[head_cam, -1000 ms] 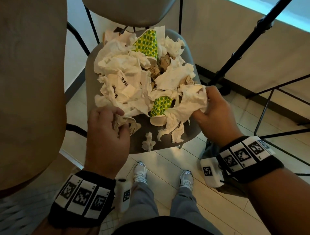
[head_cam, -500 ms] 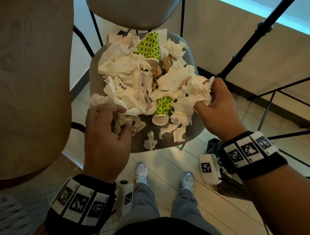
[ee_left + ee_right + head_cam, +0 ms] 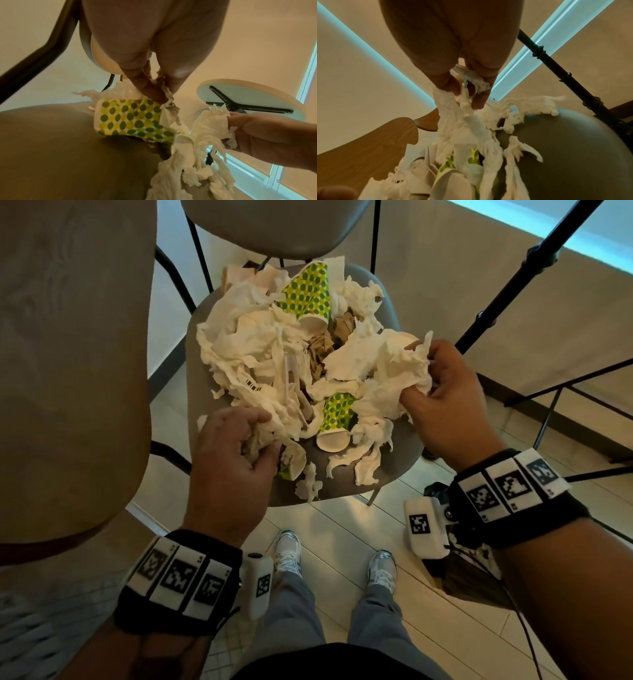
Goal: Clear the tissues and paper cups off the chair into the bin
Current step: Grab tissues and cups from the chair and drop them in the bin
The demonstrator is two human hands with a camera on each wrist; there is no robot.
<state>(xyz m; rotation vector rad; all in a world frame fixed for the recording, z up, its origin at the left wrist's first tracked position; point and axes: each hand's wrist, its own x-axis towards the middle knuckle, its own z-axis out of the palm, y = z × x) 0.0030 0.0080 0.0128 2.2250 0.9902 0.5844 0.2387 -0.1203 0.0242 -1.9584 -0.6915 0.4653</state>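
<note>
Clearly both hands are gathering a load: the right hand (image 3: 452,402) has its grip closed on a bunch of white tissue (image 3: 400,368) at the right edge of the chair (image 3: 387,470), and the left hand (image 3: 233,460) pinches crumpled tissue at the near left edge, just beside a flattened dotted cup (image 3: 130,120). Most of the heap, with two more dotted paper cups (image 3: 306,294), lies across the seat toward the far side. To do this well, I'd sweep both bunches inward and compress them before lifting (loose tissue trails and sheds scraps), catching the near cup (image 3: 334,422) inside the wad. The small shred (image 3: 308,484) at the near rim could slide off. No bin can be made out for certain in these views.
</note>
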